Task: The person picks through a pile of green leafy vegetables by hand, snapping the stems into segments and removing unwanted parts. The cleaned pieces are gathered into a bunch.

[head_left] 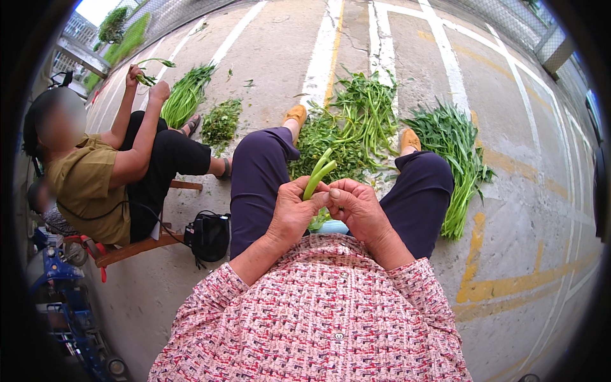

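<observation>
Head view: the left hand (291, 207) is closed around thick green stalks (319, 174), their upper ends projecting above its fingers. The right hand (361, 209), just beside it, has thumb and forefinger pinched together; whether they grip anything cannot be told. Beyond both hands, a heap of greens (350, 121) lies on the ground (267, 57); right of the right hand, a long-leaved bunch (449, 162).

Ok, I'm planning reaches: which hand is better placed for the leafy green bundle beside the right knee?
Probably the right hand: it's nearer that leafy green bundle, while the left hand grips smooth green stalks.
</observation>
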{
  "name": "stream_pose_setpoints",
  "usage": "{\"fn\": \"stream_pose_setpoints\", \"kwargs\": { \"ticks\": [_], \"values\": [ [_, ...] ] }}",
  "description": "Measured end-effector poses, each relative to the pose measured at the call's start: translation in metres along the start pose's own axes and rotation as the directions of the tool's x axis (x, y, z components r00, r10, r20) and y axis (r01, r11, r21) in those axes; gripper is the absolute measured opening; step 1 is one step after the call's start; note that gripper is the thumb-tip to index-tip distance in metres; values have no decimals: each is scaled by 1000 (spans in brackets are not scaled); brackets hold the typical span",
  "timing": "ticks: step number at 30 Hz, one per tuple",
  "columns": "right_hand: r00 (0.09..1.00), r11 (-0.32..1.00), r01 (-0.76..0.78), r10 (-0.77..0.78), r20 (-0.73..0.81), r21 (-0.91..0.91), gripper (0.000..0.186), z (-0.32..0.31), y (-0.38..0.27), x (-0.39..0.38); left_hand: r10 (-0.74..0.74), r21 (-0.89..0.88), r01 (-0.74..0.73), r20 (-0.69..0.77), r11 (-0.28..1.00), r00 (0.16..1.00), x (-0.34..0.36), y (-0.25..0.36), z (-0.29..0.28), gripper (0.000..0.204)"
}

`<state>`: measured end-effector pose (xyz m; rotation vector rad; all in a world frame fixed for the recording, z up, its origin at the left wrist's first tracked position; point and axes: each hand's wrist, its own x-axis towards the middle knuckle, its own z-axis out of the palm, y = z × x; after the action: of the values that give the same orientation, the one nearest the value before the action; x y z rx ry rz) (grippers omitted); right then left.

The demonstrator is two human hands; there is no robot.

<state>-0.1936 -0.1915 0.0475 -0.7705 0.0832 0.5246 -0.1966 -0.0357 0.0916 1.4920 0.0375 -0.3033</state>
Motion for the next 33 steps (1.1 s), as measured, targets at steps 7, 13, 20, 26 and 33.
{"fn": "stream_pose_setpoints", "kwargs": {
  "ticks": [7,13,20,26,33],
  "values": [
    [999,977,-25,33,-33,210,21,4,-4,-2,-35,-160,43,51,986,998,2,6,0,16],
    [999,952,48,-48,-7,304,19,-19,-8,-1,-72,-551,20,-72,834,995,18,28,-38,18],
    [997,947,66,-53,-52,314,19,-28,-12,-3,-15,-735,-78,-118,673,993,17,39,-78,26],
    [996,957,52,-31,-80,285,19,-26,-13,-3,133,-754,-88,0,651,991,12,31,-92,32],
    [989,994,110,-111,-99,-14,16,-16,-10,-4,78,-783,-41,9,621,997,9,30,-83,35]
  ]
}}
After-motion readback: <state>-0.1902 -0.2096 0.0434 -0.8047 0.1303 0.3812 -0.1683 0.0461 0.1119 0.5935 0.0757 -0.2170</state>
